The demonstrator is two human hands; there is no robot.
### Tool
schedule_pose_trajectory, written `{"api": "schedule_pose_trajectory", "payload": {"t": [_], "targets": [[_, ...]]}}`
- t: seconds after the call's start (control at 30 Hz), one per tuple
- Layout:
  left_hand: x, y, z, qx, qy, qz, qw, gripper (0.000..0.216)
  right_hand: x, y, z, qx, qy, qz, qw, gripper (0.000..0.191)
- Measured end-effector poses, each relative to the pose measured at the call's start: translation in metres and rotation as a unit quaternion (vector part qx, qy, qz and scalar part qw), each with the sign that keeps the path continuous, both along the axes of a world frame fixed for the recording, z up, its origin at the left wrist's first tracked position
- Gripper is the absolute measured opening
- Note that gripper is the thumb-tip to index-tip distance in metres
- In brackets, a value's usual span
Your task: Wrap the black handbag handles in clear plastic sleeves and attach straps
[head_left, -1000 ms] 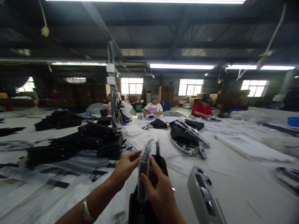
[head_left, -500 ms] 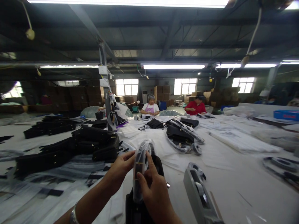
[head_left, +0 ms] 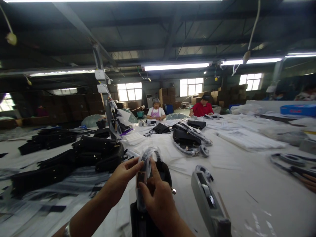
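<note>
A black handbag (head_left: 166, 172) stands on the table right before me, partly hidden by my hands. Its handle, covered in clear plastic wrap (head_left: 142, 197), rises above the bag. My left hand (head_left: 123, 174) pinches the wrapped handle from the left near its top. On the right side, my right hand (head_left: 159, 196) grips the same handle, thumb across its front and index finger pointing up along the plastic. A brown patch shows through the wrap beside the right thumb. To the right of the bag sits a grey tape dispenser (head_left: 209, 204).
Piled black bags (head_left: 86, 149) lie on the left over plastic sheets. Ahead is another black bag (head_left: 186, 138) with wrapped straps. White sheets (head_left: 249, 140) and a blue box (head_left: 298, 110) are at right. Two people sit across the table; another person's hand (head_left: 308, 181) shows at the right edge.
The view has turned slightly right, so the scene sits further left. Both hands stay on the wrapped handle, where the plastic looks more bunched. Another person's hand has appeared at the right edge.
</note>
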State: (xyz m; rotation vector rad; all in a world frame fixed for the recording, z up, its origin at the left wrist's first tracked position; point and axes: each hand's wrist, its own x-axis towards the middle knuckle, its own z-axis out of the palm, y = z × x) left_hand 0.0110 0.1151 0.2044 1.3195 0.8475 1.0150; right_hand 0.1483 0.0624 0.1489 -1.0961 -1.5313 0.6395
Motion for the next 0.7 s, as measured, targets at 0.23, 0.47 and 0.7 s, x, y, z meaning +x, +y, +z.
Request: {"api": "schedule_pose_trajectory", "payload": {"t": [0.23,0.47,0.7], "targets": [[0.003,0.001,0.001,-0.010,0.035,0.016,0.999,0.041,0.000,0.003,-0.001,-0.001,-0.007,0.006,1.000,0.075],[0.000,-0.007,0.003,-0.083,-0.001,0.086,0.993,0.051,0.022,0.003,-0.045,0.009,0.134,-0.004,0.991,0.043],[-0.047,-0.006,-0.010,-0.143,-0.040,0.272,0.951,0.062,0.104,0.056,-0.127,-0.109,0.049,-0.207,0.971,0.026]]}}
